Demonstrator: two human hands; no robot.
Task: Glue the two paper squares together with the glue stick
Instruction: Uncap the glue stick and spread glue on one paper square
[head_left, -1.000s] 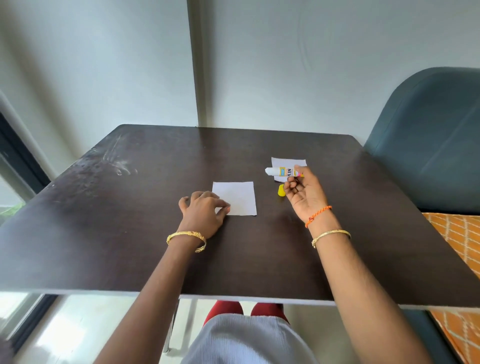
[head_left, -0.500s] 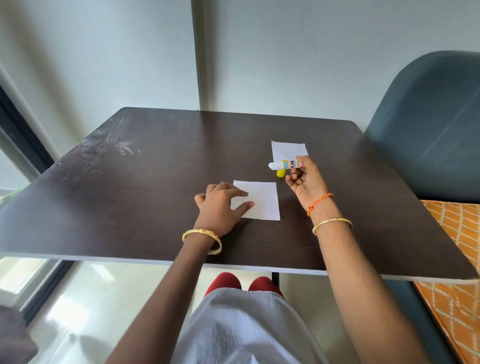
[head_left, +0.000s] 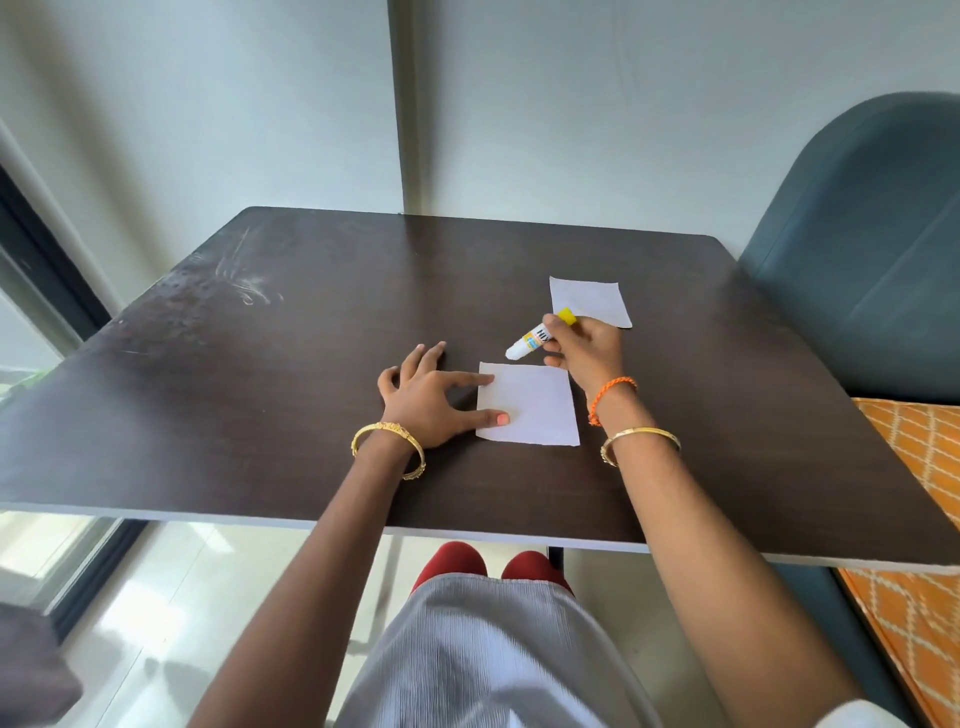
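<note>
Right hand (head_left: 584, 348) curled around glue stick (head_left: 537, 335), white tip angled down just above near paper square (head_left: 527, 402), left hand (head_left: 428, 397) spread flat, thumb and forefinger pressing that square's edge, second paper square (head_left: 589, 300) just beyond the grip, dark table (head_left: 260, 364), pale wall (head_left: 623, 104) behind, teal chair (head_left: 857, 260) right.

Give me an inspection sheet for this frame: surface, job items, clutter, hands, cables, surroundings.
Surface: dark wooden table, scuffed pale at its far left corner.
Job's things: near paper square flat on the table; far paper square flat, apart from it; glue stick tilted, white end down toward the near square's far edge, yellow end up. Contact with the paper cannot be told.
Clutter: nothing seen.
Hands: left hand spread, fingertips pressing the near square's left edge; right hand grips the glue stick.
Cables: nothing seen.
Surroundings: grey wall behind, teal chair at right, orange patterned cushion, window frame at left.
</note>
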